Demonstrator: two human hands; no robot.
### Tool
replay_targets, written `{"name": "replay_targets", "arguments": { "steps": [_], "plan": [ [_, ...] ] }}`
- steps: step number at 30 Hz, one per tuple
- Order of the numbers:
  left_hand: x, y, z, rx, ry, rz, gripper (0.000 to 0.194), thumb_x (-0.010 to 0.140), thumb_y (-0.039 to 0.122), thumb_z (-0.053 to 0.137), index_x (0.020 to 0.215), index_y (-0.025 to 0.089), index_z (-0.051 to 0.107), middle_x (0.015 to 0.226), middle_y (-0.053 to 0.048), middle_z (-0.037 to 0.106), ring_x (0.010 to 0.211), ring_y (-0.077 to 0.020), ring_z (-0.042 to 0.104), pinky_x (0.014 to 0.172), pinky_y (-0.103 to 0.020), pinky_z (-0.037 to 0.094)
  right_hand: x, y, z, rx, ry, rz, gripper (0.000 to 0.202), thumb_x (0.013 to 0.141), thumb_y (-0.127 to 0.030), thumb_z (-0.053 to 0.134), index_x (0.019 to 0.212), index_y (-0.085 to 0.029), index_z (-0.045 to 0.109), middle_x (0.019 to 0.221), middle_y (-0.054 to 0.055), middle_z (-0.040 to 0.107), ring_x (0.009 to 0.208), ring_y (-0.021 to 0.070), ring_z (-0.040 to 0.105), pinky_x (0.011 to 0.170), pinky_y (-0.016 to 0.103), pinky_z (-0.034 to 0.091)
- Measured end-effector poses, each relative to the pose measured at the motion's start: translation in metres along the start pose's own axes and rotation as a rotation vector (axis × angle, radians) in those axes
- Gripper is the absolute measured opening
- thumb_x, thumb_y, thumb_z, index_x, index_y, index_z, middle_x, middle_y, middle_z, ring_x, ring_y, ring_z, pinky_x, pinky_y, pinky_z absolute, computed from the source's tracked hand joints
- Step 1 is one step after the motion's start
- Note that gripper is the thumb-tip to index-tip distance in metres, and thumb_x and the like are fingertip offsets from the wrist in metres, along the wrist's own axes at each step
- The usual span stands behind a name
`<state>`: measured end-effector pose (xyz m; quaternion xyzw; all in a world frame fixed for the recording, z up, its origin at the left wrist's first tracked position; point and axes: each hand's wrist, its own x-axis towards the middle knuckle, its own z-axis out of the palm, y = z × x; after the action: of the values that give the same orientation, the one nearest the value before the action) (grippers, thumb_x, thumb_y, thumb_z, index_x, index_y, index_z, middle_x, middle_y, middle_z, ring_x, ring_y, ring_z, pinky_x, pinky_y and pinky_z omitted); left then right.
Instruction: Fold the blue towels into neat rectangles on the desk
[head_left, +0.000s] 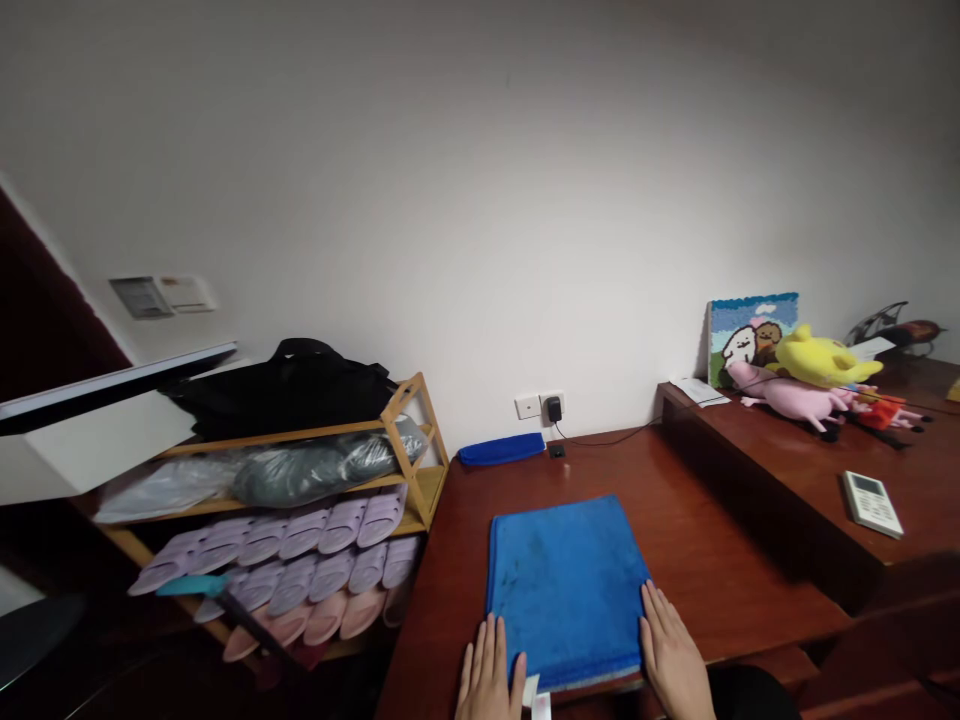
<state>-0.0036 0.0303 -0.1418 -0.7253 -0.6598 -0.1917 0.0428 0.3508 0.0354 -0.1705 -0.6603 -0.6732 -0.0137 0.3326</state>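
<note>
A narrow bundle (501, 449) and black plug (554, 408) are showing behind the stained, folded blue cloth (566, 590), which the left hand (489, 672) and right hand (671, 645), well apart, are touching.

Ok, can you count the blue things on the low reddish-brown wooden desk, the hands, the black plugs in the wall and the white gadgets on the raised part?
Blue things: 2, large folded square blue cloth and long narrow blue bundle
Bare hands: 2, left hand and right hand
Black boxy plug: 1
White rectangular gadget with a screen: 1
Total: 6
</note>
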Motion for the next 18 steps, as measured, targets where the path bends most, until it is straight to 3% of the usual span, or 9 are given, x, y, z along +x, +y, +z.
{"name": "replay_targets", "arguments": {
  "steps": [2,4,10,12,15,18],
  "plan": [
    [0.010,0.009,-0.005,-0.006,0.029,0.006,0.066,0.103,0.048,0.038,0.166,0.027,0.032,0.163,-0.003,0.049,0.152,-0.0299,0.043,0.126,-0.052,0.039,0.000,-0.002,-0.001,0.000,-0.002,0.011,0.064,0.105,-0.054,0.030,0.152,-0.019,0.056,0.158,0.007,0.051,0.146,0.0300,0.050,0.121,0.050,0.045],
    [0.025,0.031,-0.011,-0.026,0.047,0.035,0.063,0.105,0.047,0.034,0.165,0.026,0.035,0.164,-0.004,0.048,0.152,-0.0287,0.044,0.126,-0.051,0.039,0.001,-0.004,-0.002,0.008,-0.002,0.022,0.064,0.105,-0.054,0.029,0.153,-0.019,0.055,0.159,0.008,0.050,0.146,0.0300,0.050,0.122,0.050,0.044],
    [0.077,0.148,-0.013,-0.138,-0.071,0.279,0.061,0.108,0.045,0.033,0.161,0.018,0.041,0.166,-0.010,0.044,0.153,-0.0291,0.041,0.125,-0.051,0.039,0.000,-0.005,0.000,0.015,0.032,0.022,0.065,0.105,-0.055,0.027,0.152,-0.019,0.056,0.158,0.009,0.052,0.146,0.0301,0.051,0.123,0.051,0.042],
    [0.084,0.175,-0.007,-0.160,-0.133,0.311,0.064,0.107,0.049,0.034,0.161,0.015,0.042,0.167,-0.012,0.041,0.155,-0.0290,0.038,0.127,-0.049,0.036,-0.001,-0.004,0.002,0.001,0.047,0.013,0.066,0.105,-0.057,0.028,0.150,-0.018,0.058,0.157,0.010,0.054,0.144,0.0302,0.053,0.121,0.050,0.045],
    [0.084,0.176,0.002,-0.147,-0.181,0.281,0.067,0.107,0.053,0.031,0.160,0.013,0.042,0.167,-0.012,0.040,0.156,-0.0289,0.036,0.129,-0.049,0.033,-0.001,-0.002,0.004,-0.026,0.044,0.000,0.066,0.106,-0.056,0.026,0.149,-0.019,0.060,0.156,0.010,0.055,0.143,0.0296,0.054,0.120,0.050,0.046],
    [0.075,0.136,0.002,-0.091,-0.154,0.197,0.067,0.107,0.054,0.031,0.161,0.015,0.042,0.168,-0.012,0.039,0.156,-0.0295,0.034,0.129,-0.051,0.033,-0.001,-0.001,0.003,-0.038,0.037,-0.008,0.068,0.107,-0.054,0.024,0.149,-0.014,0.060,0.156,0.011,0.055,0.144,0.0292,0.053,0.121,0.049,0.045]
  ]
}}
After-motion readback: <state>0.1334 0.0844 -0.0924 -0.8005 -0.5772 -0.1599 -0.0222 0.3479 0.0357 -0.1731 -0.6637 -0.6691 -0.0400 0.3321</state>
